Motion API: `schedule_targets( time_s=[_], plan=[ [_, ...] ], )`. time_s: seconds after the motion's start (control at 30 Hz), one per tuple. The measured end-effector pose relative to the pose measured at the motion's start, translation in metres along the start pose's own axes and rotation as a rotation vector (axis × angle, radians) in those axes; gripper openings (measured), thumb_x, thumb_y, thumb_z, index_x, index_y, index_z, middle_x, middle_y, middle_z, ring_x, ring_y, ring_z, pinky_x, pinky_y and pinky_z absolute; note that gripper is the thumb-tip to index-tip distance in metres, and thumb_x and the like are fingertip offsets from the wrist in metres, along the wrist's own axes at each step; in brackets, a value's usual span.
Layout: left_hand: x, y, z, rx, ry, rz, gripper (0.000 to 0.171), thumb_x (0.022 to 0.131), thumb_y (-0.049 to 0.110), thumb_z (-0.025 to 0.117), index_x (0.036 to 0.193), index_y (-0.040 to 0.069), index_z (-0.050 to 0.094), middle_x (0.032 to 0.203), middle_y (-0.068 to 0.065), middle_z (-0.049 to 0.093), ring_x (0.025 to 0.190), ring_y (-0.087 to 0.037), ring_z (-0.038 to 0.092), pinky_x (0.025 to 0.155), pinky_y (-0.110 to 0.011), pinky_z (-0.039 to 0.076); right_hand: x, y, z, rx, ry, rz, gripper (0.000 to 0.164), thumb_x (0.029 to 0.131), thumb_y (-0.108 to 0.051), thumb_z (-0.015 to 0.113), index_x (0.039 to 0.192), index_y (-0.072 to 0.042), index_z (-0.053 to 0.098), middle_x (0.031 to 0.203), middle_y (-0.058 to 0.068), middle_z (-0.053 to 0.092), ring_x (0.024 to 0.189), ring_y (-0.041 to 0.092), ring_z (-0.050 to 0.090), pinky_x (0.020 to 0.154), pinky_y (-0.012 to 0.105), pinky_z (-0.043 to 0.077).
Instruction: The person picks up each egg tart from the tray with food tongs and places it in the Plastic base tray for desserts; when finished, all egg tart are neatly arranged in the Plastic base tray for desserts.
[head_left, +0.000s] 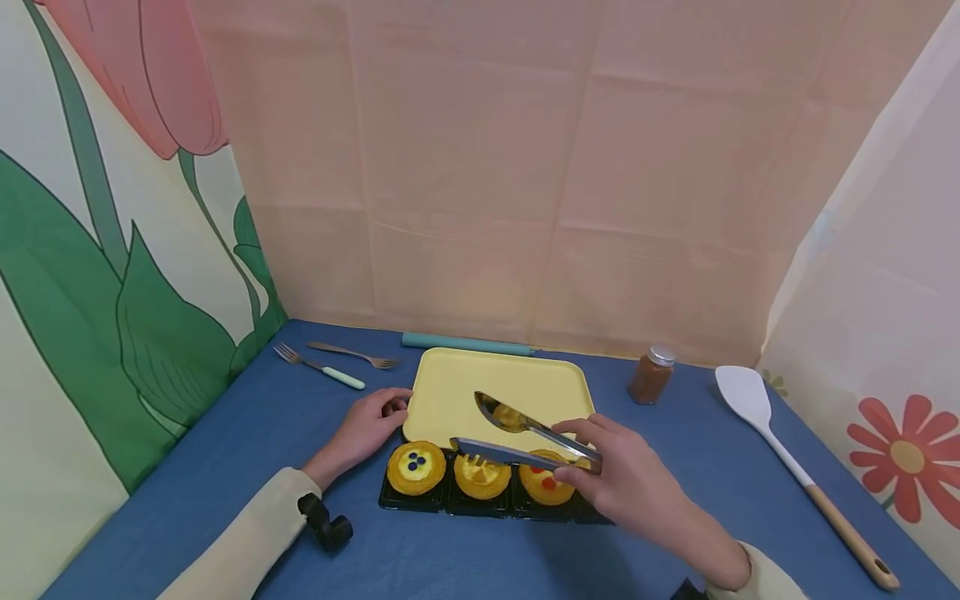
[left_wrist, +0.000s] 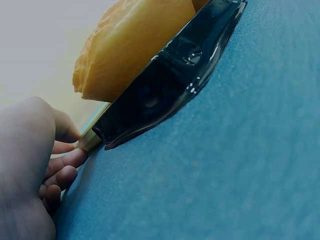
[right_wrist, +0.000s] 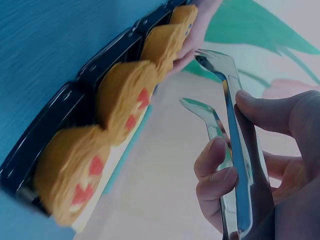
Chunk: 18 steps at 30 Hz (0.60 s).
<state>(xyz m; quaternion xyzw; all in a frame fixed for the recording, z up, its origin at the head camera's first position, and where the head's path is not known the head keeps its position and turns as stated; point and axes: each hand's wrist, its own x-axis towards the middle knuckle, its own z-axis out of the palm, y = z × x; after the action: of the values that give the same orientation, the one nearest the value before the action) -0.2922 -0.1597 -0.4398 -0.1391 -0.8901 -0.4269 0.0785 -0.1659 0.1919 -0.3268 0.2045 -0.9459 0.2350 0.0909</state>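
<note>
My right hand point(head_left: 630, 483) holds metal tongs point(right_wrist: 232, 110), their two arms spread with nothing between the tips. They hover above the pale yellow tray point(head_left: 450, 392) and the pastry row. With thumb and fingers, my left hand point(head_left: 378, 421) pinches the yellow tray's left edge, clearest in the left wrist view. In front of that tray lies a black plastic tray point(left_wrist: 165, 95) of round tarts. One tart point(head_left: 405, 456) bears dark blue berries, the middle tart point(head_left: 480, 483) has pale yellow pieces, and another tart point(head_left: 546, 497) carries red pieces. The right-hand end tart point(right_wrist: 60, 160), also red-topped, is mostly hidden in the head view.
Two forks lie at the back left, one with a pale green handle point(head_left: 343, 377). A teal rod point(head_left: 465, 342) lies behind the yellow tray. A brown-filled jar point(head_left: 651, 379) stands at the back right, beside a white spatula point(head_left: 783, 454) with a wooden handle. Fabric walls enclose the blue table.
</note>
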Motion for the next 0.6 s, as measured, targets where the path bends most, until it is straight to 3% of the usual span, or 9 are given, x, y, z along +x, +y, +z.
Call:
schedule_targets(
  time_s=[0.17,0.47,0.6],
  plan=[
    [0.000,0.000,0.001,0.002,0.005,-0.002,0.034,0.098,0.010,0.059,0.130,0.002,0.065,0.099,-0.003,0.062,0.084,-0.018,0.054,0.079,-0.039,0.045,-0.009,0.017,-0.009,-0.005,0.040,0.097,0.045,0.080,-0.019,0.088,0.121,-0.019,0.071,0.098,-0.003,0.060,0.061,0.010,0.051,0.051,0.026,0.046],
    [-0.001,0.002,0.001,0.007,0.000,-0.008,0.034,0.098,0.011,0.059,0.130,0.003,0.065,0.098,-0.003,0.062,0.083,-0.019,0.053,0.077,-0.037,0.044,-0.027,0.063,-0.026,-0.099,0.178,0.145,0.043,0.082,-0.025,0.086,0.121,-0.014,0.071,0.098,0.002,0.066,0.069,0.013,0.053,0.055,0.029,0.043],
    [-0.001,0.002,0.000,-0.001,0.003,-0.007,0.034,0.098,0.010,0.059,0.130,0.002,0.065,0.098,-0.003,0.062,0.083,-0.019,0.053,0.077,-0.037,0.044,-0.032,0.087,-0.034,-0.139,0.195,0.200,0.047,0.083,-0.029,0.084,0.123,-0.008,0.070,0.096,0.005,0.066,0.070,0.015,0.056,0.056,0.032,0.044]
  ],
)
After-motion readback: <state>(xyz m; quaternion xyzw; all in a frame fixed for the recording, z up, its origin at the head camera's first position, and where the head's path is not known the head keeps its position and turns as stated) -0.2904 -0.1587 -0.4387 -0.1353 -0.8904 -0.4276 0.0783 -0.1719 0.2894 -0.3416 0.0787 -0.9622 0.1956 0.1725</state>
